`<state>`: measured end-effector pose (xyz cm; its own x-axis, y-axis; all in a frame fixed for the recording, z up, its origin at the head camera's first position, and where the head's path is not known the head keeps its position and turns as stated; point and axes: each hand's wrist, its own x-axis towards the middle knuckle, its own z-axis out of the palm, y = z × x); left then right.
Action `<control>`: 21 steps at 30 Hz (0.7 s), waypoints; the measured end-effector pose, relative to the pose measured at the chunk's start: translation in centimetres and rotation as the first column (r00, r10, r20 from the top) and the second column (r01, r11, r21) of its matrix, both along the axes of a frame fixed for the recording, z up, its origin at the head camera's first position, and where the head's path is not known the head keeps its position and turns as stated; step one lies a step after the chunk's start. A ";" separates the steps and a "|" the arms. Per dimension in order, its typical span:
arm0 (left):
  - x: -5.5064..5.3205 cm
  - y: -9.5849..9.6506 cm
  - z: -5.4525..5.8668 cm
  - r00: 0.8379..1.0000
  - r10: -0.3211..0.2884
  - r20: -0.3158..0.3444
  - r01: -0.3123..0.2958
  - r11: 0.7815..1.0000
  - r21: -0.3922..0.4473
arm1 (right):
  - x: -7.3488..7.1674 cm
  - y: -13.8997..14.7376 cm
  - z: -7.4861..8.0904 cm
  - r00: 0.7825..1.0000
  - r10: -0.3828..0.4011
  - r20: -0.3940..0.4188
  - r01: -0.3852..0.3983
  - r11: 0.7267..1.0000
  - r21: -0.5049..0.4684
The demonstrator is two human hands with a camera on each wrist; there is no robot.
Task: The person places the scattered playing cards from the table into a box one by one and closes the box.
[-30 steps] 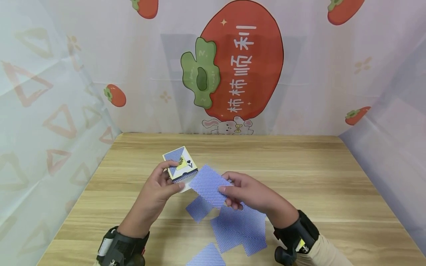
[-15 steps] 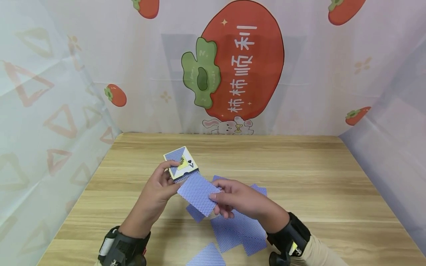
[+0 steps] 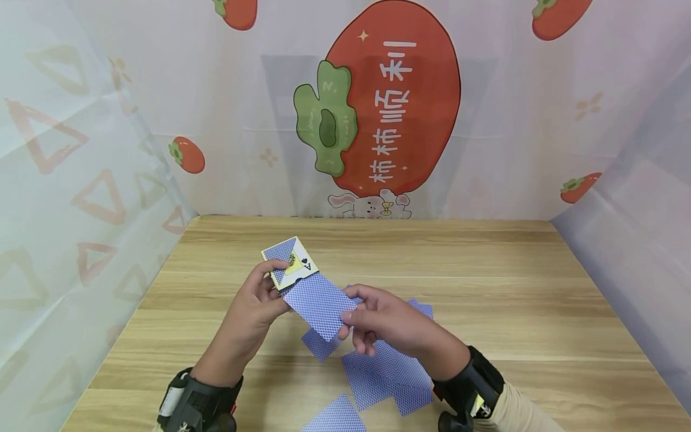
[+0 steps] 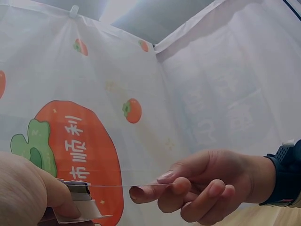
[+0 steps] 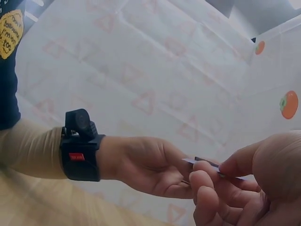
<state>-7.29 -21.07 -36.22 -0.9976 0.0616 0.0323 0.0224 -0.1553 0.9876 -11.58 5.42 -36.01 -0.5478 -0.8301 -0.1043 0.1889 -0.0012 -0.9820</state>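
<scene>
One card [image 3: 318, 306], pinched between thumb and fingers of the right hand [image 3: 387, 318], lies at the mouth of the card box [image 3: 298, 259], which the left hand [image 3: 260, 301] grips; whether its edge is inside is unclear. A skewed push could bend it; a hard squeeze could narrow the mouth. Loose cards [image 3: 378, 375] lie nearer the person than the box.

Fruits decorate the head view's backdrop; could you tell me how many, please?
5: a big central fruit, a top-left fruit, a top-right fruit, a mid-left fruit and a mid-right fruit.

Cards [image 3: 385, 372] on table [image 3: 513, 288]; box [image 3: 299, 259] behind (leftward)
</scene>
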 end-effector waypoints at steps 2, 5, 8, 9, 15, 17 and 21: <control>0.0 0.0 0.0 1.000 0.006 0.003 -0.006 1.000 -0.002 | 0.1 0.0 0.0 1.000 0.000 0.018 0.001 1.000 -0.013; 0.0 0.0 -0.1 1.000 0.013 0.001 -0.013 1.000 -0.005 | 0.3 -0.2 0.1 1.000 0.000 0.025 0.001 1.000 -0.028; 0.0 0.1 -0.1 1.000 0.012 -0.001 -0.012 1.000 -0.010 | 0.4 -0.3 0.0 1.000 0.000 0.020 0.000 1.000 -0.023; 0.0 0.1 -0.1 1.000 0.013 0.000 -0.013 1.000 -0.011 | 0.4 -0.4 0.0 1.000 0.000 0.014 0.000 1.000 -0.018; 0.1 0.2 -0.1 1.000 0.013 0.005 -0.013 1.000 -0.011 | 0.8 -1.0 -0.3 0.999 0.003 -0.046 -0.001 0.999 0.035; 0.1 0.3 -0.2 1.000 0.006 0.001 -0.006 1.000 -0.011 | 0.9 -1.2 -0.3 0.997 -0.002 -0.078 0.007 0.998 0.059; 0.1 0.5 -0.3 1.000 -0.013 -0.005 0.012 1.000 -0.012 | 0.9 -1.6 -0.4 0.983 -0.048 -0.176 0.068 0.992 0.109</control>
<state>-7.18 -20.56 -36.52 -0.9966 0.0744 0.0366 0.0256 -0.1438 0.9893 -10.66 3.77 -36.38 -0.6128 -0.7843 -0.0968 0.0198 0.1072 -0.9940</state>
